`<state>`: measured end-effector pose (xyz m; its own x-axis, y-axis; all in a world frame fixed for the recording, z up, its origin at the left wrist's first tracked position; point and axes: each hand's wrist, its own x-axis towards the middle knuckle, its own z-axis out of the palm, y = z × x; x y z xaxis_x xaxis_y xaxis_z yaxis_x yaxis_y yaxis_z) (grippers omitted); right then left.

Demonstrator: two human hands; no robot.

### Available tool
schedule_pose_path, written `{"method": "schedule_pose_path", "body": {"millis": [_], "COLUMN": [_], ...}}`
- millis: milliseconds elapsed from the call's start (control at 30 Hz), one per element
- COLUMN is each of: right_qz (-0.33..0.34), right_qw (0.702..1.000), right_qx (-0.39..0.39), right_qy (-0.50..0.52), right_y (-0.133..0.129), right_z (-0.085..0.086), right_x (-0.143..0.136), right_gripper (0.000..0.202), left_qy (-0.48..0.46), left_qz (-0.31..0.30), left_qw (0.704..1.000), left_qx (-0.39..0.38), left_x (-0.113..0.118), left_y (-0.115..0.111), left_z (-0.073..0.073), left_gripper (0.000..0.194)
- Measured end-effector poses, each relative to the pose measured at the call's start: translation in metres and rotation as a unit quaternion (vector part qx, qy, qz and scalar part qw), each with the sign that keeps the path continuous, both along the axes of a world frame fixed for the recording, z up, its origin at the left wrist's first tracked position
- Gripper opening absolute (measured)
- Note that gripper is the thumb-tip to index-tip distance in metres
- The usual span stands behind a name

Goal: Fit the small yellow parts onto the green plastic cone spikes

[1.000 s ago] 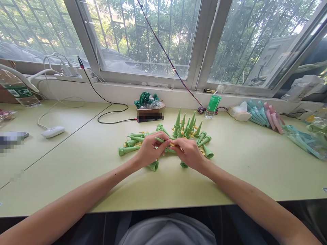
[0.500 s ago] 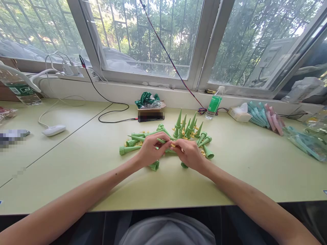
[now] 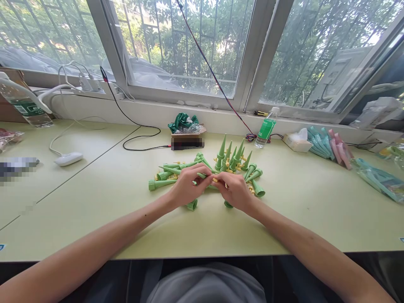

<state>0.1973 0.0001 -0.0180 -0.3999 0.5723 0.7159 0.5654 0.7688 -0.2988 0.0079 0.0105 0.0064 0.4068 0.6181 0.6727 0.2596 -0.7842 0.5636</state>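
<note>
My left hand [image 3: 191,182] is closed around a green plant watering spike [image 3: 201,175], whose pointed part shows above the fingers. Opposite it, my right hand [image 3: 234,188] pinches a small yellow valve [image 3: 215,179] right at the left fingertips. Fingers hide where the two pieces meet. Behind my hands, several finished-looking green spikes [image 3: 236,156] with yellow valves stand point up. More spikes [image 3: 162,184] lie loose to the left, and others [image 3: 259,188] lie to the right with their open ends showing. Small yellow parts [image 3: 251,189] sit among them.
A small cardboard box [image 3: 186,135] with green plastic holds the back middle. A water bottle [image 3: 265,127] and a tissue box [image 3: 297,142] stand by the window sill. Bagged goods [image 3: 378,179] lie far right, a white mouse-like device [image 3: 68,159] left. A black cable [image 3: 142,149] crosses the table.
The view has shifted slightly. Both hands keep almost the same place and hold, and the yellow valve shows a little more between the fingertips.
</note>
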Motion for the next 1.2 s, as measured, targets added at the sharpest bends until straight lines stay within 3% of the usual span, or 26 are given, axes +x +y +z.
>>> {"method": "schedule_pose_path", "body": {"millis": [333,633,867,1200], "right_qz": [-0.034,-0.044,-0.050,-0.021], "right_qw": [0.998,0.995,0.998,0.998], "right_qx": [-0.050,-0.084,-0.036,-0.039], "right_qy": [0.015,-0.005,0.019,0.047], "right_y": [0.006,0.004,0.002,-0.002], "right_z": [-0.002,0.004,0.006,0.008], "right_x": [0.002,0.001,0.000,-0.002], "right_gripper": [0.018,0.021,0.017,0.024], "left_qy": [0.010,0.014,0.037,0.030], "left_qz": [0.025,0.016,0.021,0.021], "left_qw": [0.999,0.993,0.997,0.999], "left_qx": [-0.044,-0.116,-0.066,-0.016], "left_x": [0.000,0.001,0.001,0.001], "left_y": [0.001,-0.002,0.000,-0.003], "left_z": [-0.007,-0.002,-0.003,-0.001], "left_gripper": [0.008,0.019,0.018,0.023]}}
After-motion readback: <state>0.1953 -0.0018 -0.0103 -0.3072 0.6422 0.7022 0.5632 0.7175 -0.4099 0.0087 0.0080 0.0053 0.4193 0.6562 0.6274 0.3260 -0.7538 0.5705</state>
